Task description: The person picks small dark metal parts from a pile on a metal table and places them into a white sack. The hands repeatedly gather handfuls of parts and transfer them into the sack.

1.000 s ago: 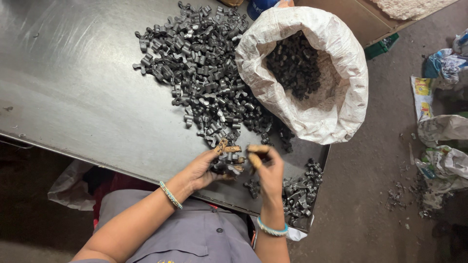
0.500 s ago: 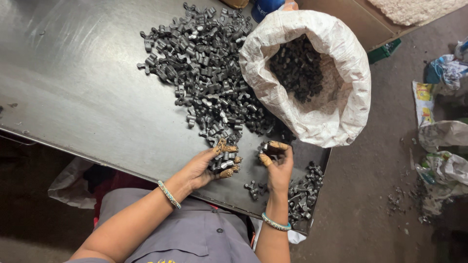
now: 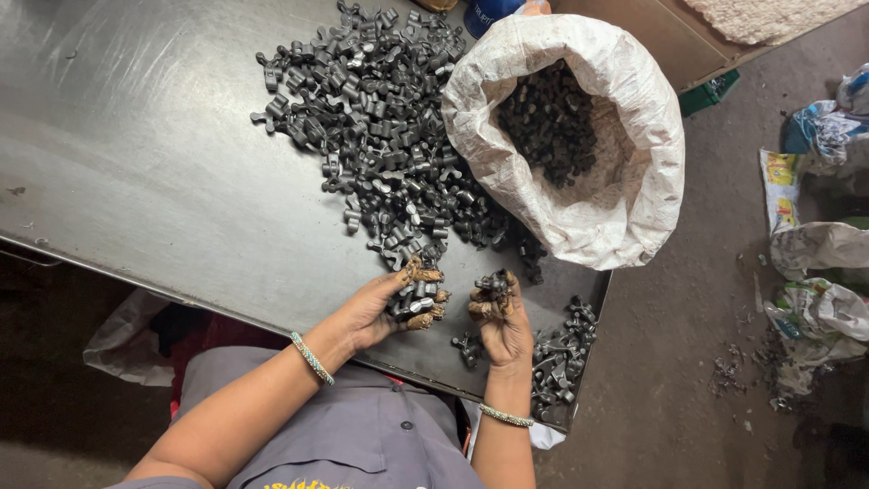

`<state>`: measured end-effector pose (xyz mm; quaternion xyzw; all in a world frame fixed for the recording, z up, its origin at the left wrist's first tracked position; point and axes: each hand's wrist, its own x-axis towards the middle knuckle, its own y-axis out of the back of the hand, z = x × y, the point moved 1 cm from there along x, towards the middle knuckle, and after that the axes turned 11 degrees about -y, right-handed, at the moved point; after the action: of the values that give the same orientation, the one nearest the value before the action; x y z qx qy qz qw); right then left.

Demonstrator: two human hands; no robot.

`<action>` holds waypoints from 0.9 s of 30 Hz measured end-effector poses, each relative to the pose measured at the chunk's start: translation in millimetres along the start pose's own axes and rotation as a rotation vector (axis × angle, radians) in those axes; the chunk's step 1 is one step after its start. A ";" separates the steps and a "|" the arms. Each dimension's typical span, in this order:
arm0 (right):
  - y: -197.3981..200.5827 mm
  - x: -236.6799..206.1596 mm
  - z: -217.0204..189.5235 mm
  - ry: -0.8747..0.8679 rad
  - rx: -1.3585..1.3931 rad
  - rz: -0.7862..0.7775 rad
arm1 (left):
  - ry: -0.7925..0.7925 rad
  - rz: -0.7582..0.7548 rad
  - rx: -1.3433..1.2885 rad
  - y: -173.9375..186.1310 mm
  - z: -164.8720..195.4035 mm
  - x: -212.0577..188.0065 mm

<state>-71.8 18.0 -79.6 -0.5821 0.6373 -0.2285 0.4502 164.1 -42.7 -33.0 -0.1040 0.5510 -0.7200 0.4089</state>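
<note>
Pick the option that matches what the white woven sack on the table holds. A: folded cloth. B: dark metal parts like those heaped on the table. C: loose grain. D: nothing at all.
B: the open white woven sack shows a heap of dark metal parts inside, the same kind as the pile of parts spread over the metal table beside it.

1 sack (image 3: 625,172), 2 hands (image 3: 380,308), 2 bangles (image 3: 312,359).

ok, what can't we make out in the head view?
- Left hand: parts in it, count hidden by fingers.
- Right hand: part half covered by fingertips.
- Sack: depth of fill in shadow.
- Blue object: cut by top edge.
</note>
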 end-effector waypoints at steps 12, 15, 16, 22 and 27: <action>-61.1 27.1 20.6 0.287 -1.177 0.304 | -0.014 -0.103 -0.075 3.1 8.8 -8.2; -78.2 41.8 19.2 0.494 -1.634 0.279 | -0.063 -0.074 -0.084 5.6 21.5 -6.3; -80.4 45.0 20.3 0.532 -1.778 0.257 | -0.092 -0.071 -0.091 3.8 25.9 -3.2; -79.6 53.8 24.0 0.545 -1.842 0.343 | -0.058 -0.201 -0.050 -54.0 42.8 68.6; -80.8 40.5 19.3 0.544 -1.783 0.414 | -0.281 -0.306 -0.178 -138.8 56.7 155.3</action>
<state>-8.8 -33.5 -35.7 -0.5136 0.7501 0.2981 -0.2911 32.3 -184.0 63.3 -0.3211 0.5280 -0.7006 0.3568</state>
